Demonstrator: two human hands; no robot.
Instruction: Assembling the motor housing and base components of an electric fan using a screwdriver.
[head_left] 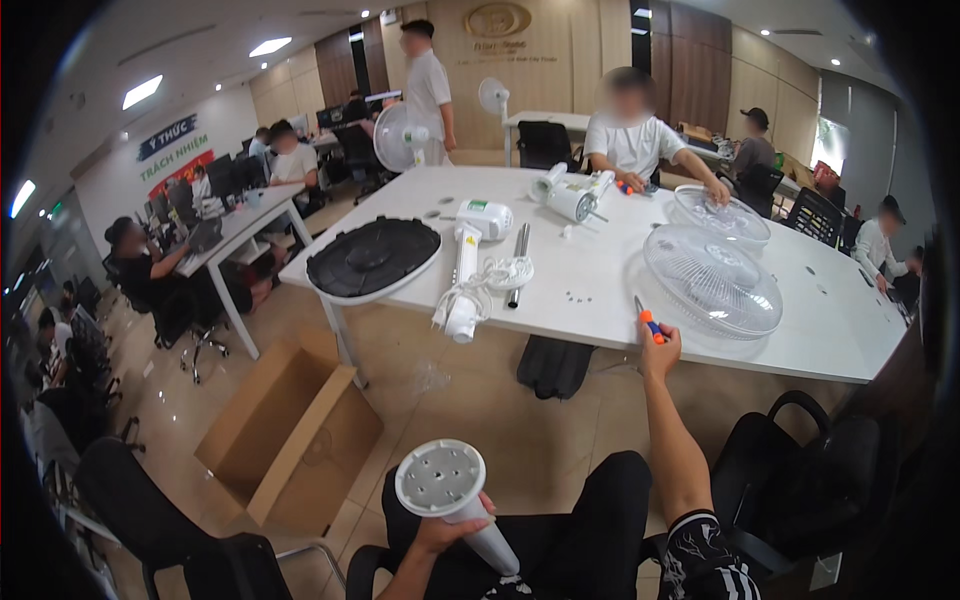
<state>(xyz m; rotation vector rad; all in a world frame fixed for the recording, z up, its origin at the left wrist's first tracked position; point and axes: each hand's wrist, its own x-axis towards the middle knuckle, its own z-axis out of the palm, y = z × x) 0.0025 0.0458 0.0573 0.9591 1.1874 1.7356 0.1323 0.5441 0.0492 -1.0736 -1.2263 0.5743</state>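
Above my lap, my left hand (448,528) is wrapped round a white fan stand tube (492,549). The tube's round grey end, dotted with small holes, tilts up at me. My right arm reaches out to the table's near edge, where my right hand (660,353) grips a screwdriver (652,326) with an orange and blue handle, its shaft pointing up and left. Several small screws (578,298) lie left of the screwdriver. To its right is a clear-white fan grille (712,282).
On the white table (590,335) sit a black round base (375,257), a white fan body (467,240) with a coiled cord (508,272), a metal tube (520,260) and another fan motor (578,200). A co-worker (640,145) handles a second grille (720,212). An open carton (290,440) stands on the floor.
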